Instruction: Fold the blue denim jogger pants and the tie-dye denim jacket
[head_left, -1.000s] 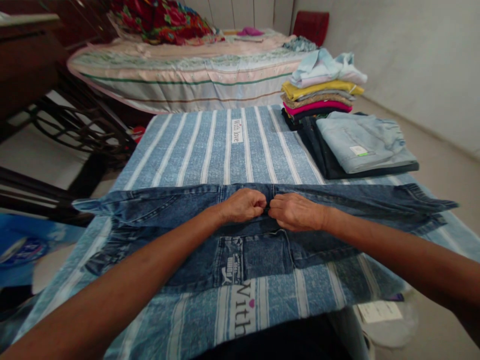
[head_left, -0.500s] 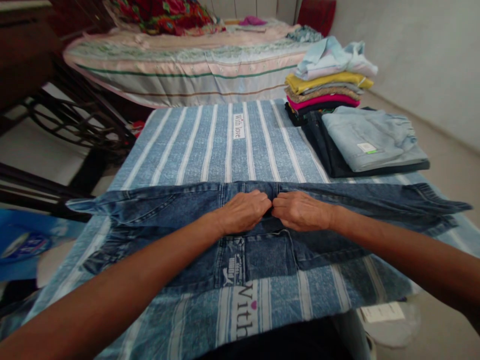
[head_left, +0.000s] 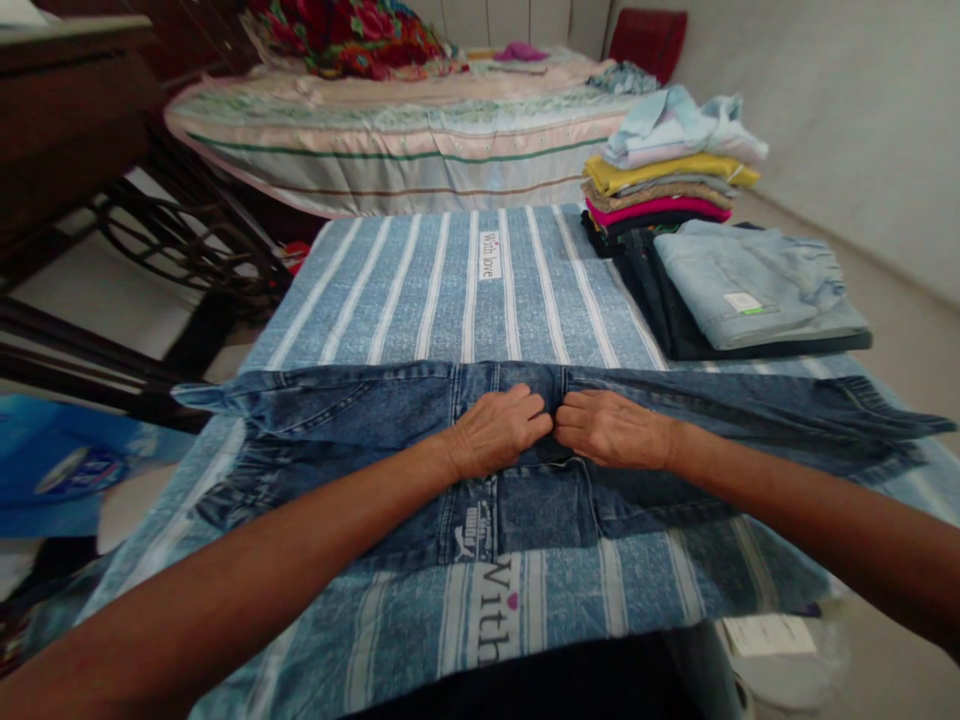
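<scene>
A pair of dark blue jeans (head_left: 352,415) lies spread sideways across a blue-and-white striped cloth (head_left: 450,290) on a table. My left hand (head_left: 496,432) and my right hand (head_left: 609,430) meet at the middle of the waistband, knuckles almost touching. Both hands have their fingers curled down, pinching the denim at the fly. The fingertips are tucked under and partly hidden.
A folded light blue pair of jeans (head_left: 757,285) on darker ones lies at the right. Behind it stands a stack of folded clothes (head_left: 667,185). A bed (head_left: 405,125) is beyond, dark wooden furniture (head_left: 90,120) at the left, a blue bag (head_left: 52,470) below it.
The view has shifted a little to the left. Both hands stay pressed together at the waistband, with only small finger movements.
</scene>
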